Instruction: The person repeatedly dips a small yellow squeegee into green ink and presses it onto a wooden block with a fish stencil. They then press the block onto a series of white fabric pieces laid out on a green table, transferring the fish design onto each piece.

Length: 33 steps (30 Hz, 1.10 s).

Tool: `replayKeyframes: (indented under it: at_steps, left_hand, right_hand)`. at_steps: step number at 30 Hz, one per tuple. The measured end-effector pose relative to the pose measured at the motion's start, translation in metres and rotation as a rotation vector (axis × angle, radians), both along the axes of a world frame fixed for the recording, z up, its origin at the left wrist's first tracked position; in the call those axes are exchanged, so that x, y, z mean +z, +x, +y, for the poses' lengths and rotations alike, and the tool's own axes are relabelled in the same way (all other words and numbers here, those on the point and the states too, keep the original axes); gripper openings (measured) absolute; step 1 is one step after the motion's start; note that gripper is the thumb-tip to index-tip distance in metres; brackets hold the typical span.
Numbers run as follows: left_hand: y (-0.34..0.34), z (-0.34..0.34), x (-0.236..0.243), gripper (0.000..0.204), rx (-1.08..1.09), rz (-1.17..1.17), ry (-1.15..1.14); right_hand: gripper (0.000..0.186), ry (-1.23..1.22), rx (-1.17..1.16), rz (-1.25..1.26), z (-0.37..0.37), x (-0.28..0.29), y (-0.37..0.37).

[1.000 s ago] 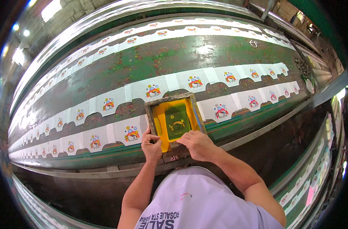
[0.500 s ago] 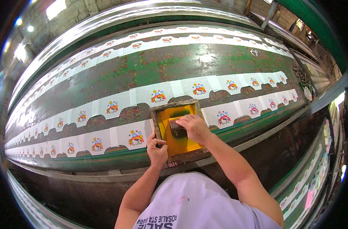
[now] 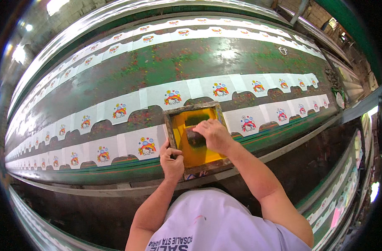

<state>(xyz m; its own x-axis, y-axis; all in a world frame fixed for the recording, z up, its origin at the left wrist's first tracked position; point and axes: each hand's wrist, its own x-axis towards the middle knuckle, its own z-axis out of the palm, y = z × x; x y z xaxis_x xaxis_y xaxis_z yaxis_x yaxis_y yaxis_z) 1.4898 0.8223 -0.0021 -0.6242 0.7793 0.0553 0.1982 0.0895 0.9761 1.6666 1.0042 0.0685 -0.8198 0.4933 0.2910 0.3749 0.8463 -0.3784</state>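
Observation:
A wooden-framed printing screen point(image 3: 170, 125) with yellow ink on its mesh lies flat over the near row of white cloth pieces on the long green table point(image 3: 178, 62). My left hand point(image 3: 171, 158) grips the frame's near left edge. My right hand point(image 3: 212, 134) is inside the frame, closed on a dark squeegee point(image 3: 195, 138) that rests on the yellow mesh near its middle. A dark ink patch shows at the frame's far end.
Two rows of white cloth pieces point(image 3: 147, 144) with colourful rainbow prints run along the table, with a third row point(image 3: 216, 30) at the far side. A neighbouring table point(image 3: 341, 201) with more pieces is on the right. A dark floor aisle lies beneath me.
My right hand went from the frame's near edge into the frame and took up the squeegee, now drawn nearer to me. The frame sits one cloth piece further right.

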Motion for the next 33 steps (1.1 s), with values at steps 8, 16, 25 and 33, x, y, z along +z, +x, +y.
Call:
replayKeyframes:
  at_steps: [8,16,25,33]
  left_hand:
    - [-0.001,0.000,-0.005,0.015,0.009,0.027,0.035]
    - [-0.003,0.003,0.005,0.015,0.012,0.076,0.020]
    - [0.079,0.046,0.018,0.022,-0.006,0.195,0.115]
    - [0.181,0.104,-0.004,0.019,0.000,0.060,0.114]
  right_hand:
    - [0.036,-0.052,0.027,0.005,-0.078,0.018,0.043]
    - [0.045,-0.201,0.052,0.142,-0.092,0.021,0.084]
    - [0.040,-0.473,-0.472,0.503,-0.058,-0.007,0.198]
    - [0.040,-0.433,-0.449,0.484,-0.004,-0.009,0.304]
